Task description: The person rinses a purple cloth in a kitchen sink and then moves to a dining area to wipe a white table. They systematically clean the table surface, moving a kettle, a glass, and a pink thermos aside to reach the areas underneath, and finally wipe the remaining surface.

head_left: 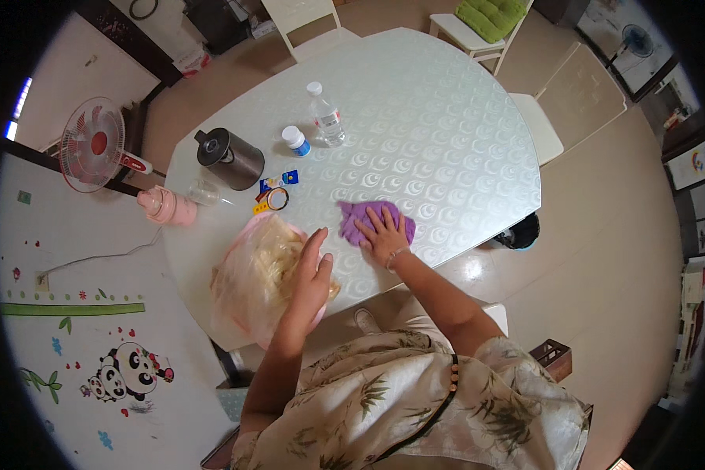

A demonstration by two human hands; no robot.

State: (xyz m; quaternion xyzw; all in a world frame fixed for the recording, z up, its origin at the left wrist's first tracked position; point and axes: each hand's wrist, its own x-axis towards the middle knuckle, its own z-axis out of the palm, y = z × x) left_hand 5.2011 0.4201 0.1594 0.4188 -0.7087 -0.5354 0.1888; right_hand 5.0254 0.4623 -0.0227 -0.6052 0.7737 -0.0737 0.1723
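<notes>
My right hand [385, 237] lies flat with spread fingers on a bunched purple cloth [356, 214], pressing it to the pale patterned table [439, 141] near its front edge. Beside a clear plastic bag [243, 270] my left hand [313, 274] is raised, fingers stretched out and nothing in it. Yellowish contents show through the bag, but I cannot make out what they are. Whether the left hand touches the bag is not clear.
Behind the bag are a roll of tape [277, 199], small packets [290, 178], a dark jug [231, 159], a pink bottle [168, 207] and a clear cup [202, 192]. Farther back stand a white-capped pill bottle [296, 142] and a water bottle [327, 117]. Chairs [536, 129] surround the table.
</notes>
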